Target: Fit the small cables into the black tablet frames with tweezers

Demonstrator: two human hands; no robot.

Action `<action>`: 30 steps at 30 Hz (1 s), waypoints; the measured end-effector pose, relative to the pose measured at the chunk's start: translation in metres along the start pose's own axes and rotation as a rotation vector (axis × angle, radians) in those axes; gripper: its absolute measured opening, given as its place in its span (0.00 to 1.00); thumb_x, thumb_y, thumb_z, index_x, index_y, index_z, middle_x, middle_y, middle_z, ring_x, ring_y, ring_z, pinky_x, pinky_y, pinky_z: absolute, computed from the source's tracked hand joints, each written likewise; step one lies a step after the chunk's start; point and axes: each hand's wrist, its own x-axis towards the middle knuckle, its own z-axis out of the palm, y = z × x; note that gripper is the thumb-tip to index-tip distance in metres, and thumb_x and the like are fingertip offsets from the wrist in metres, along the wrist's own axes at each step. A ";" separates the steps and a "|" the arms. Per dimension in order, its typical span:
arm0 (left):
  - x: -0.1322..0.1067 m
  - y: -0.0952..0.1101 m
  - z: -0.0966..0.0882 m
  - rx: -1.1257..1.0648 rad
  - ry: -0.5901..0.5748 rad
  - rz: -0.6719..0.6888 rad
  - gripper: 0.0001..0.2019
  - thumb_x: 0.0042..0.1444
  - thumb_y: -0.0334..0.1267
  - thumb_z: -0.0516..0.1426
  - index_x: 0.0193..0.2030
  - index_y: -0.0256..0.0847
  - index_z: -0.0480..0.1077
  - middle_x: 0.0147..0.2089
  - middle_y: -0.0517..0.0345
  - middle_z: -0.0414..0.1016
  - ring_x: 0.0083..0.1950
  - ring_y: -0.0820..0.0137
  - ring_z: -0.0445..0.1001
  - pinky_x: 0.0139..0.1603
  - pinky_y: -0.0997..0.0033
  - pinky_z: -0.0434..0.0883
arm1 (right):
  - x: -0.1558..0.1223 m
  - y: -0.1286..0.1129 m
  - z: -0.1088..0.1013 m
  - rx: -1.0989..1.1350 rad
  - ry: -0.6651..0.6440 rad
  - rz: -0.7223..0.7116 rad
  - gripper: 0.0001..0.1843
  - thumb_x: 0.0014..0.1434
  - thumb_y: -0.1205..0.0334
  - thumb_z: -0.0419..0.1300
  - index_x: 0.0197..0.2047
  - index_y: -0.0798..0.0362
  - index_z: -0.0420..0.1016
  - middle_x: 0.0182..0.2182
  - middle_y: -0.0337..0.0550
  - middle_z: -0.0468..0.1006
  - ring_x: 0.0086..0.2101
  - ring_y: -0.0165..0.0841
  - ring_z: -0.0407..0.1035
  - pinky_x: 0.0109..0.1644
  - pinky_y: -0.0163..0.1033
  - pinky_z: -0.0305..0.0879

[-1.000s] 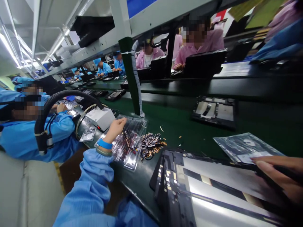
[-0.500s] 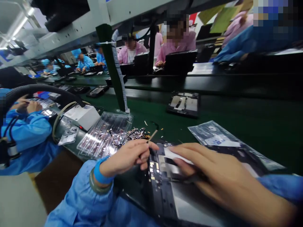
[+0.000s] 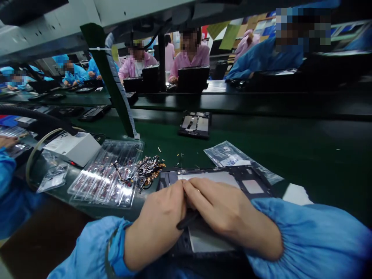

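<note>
My left hand (image 3: 162, 217) is closed in a pinch, its fingertips meeting those of my right hand (image 3: 221, 205). Half a second ago the left held a thin flex cable; now only a sliver of something shows between the fingertips. My right hand is closed too, and a dark narrow tool (image 3: 187, 221) sticks out from under its palm; its kind cannot be made out. Both hands are over an opened tablet-like device (image 3: 212, 240) with a black frame and silver plates. A heap of small flex cables (image 3: 149, 170) lies to the left of the device.
Clear plastic trays (image 3: 107, 174) with small parts lie left of the heap, beside a white box (image 3: 72, 147) with a hose. Behind the device are a plastic bag (image 3: 232, 155) and another opened device (image 3: 194, 124). A slanted post (image 3: 116, 85) rises from the bench. Co-workers sit opposite and left.
My left hand has brought the flex cable back over the device, and the hands have come together fingertip to fingertip. The camera view has swung right.
</note>
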 end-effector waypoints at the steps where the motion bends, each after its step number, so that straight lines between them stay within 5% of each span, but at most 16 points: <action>1: 0.002 -0.002 -0.002 -0.102 -0.001 -0.053 0.07 0.60 0.35 0.50 0.34 0.41 0.69 0.29 0.54 0.72 0.29 0.67 0.69 0.30 0.69 0.62 | -0.001 0.002 -0.001 0.057 0.002 0.057 0.17 0.63 0.72 0.46 0.33 0.59 0.75 0.25 0.46 0.74 0.24 0.31 0.68 0.25 0.35 0.65; 4: 0.008 -0.009 -0.009 -0.616 0.002 -0.270 0.12 0.61 0.42 0.49 0.37 0.41 0.71 0.23 0.61 0.66 0.18 0.76 0.57 0.20 0.74 0.57 | -0.006 0.009 -0.004 0.208 0.100 0.306 0.10 0.61 0.72 0.51 0.31 0.54 0.71 0.27 0.42 0.73 0.26 0.28 0.67 0.28 0.32 0.64; 7: 0.012 -0.012 -0.015 -1.132 -0.049 -0.386 0.14 0.59 0.46 0.53 0.41 0.38 0.73 0.26 0.59 0.69 0.18 0.77 0.62 0.18 0.76 0.61 | -0.012 0.010 -0.004 0.303 0.122 0.386 0.06 0.58 0.72 0.53 0.33 0.53 0.69 0.28 0.41 0.72 0.27 0.28 0.67 0.29 0.31 0.64; 10: 0.013 -0.010 -0.015 -1.354 -0.156 -0.392 0.13 0.56 0.42 0.58 0.41 0.35 0.75 0.29 0.55 0.74 0.25 0.73 0.71 0.26 0.76 0.68 | -0.013 0.009 -0.002 0.368 -0.003 0.308 0.08 0.60 0.71 0.52 0.31 0.54 0.69 0.26 0.41 0.71 0.25 0.29 0.66 0.27 0.33 0.63; 13: 0.012 -0.006 -0.013 -1.408 -0.113 -0.394 0.10 0.54 0.39 0.61 0.38 0.33 0.77 0.27 0.55 0.75 0.29 0.74 0.74 0.34 0.77 0.69 | -0.008 0.012 -0.003 0.456 0.009 0.390 0.08 0.61 0.67 0.54 0.33 0.55 0.73 0.26 0.42 0.75 0.26 0.29 0.69 0.28 0.33 0.65; 18: 0.012 -0.001 -0.003 -1.403 -0.241 -0.434 0.13 0.52 0.42 0.63 0.35 0.32 0.76 0.28 0.52 0.76 0.30 0.71 0.75 0.37 0.73 0.70 | 0.012 0.019 -0.007 0.822 -0.005 0.873 0.13 0.59 0.55 0.58 0.38 0.55 0.78 0.24 0.40 0.79 0.23 0.31 0.72 0.22 0.33 0.66; 21: 0.008 0.000 0.005 -1.196 -0.178 -0.352 0.14 0.54 0.46 0.60 0.36 0.35 0.75 0.34 0.51 0.75 0.34 0.68 0.75 0.40 0.69 0.71 | 0.017 0.015 -0.005 0.905 0.029 0.946 0.11 0.58 0.58 0.58 0.29 0.54 0.77 0.20 0.37 0.76 0.20 0.29 0.70 0.20 0.31 0.64; 26: 0.005 -0.003 0.010 -0.496 0.482 -0.004 0.05 0.57 0.37 0.58 0.40 0.44 0.71 0.41 0.54 0.70 0.43 0.67 0.71 0.44 0.69 0.69 | 0.007 0.004 0.000 0.542 0.158 0.630 0.07 0.58 0.67 0.58 0.29 0.53 0.74 0.22 0.36 0.76 0.23 0.27 0.70 0.26 0.30 0.65; 30: 0.006 -0.006 0.010 -0.323 0.568 0.075 0.03 0.56 0.32 0.58 0.38 0.43 0.70 0.37 0.55 0.70 0.41 0.67 0.70 0.40 0.70 0.68 | 0.001 -0.004 0.008 0.321 0.134 0.313 0.09 0.61 0.70 0.53 0.31 0.55 0.71 0.24 0.41 0.75 0.24 0.29 0.69 0.28 0.34 0.64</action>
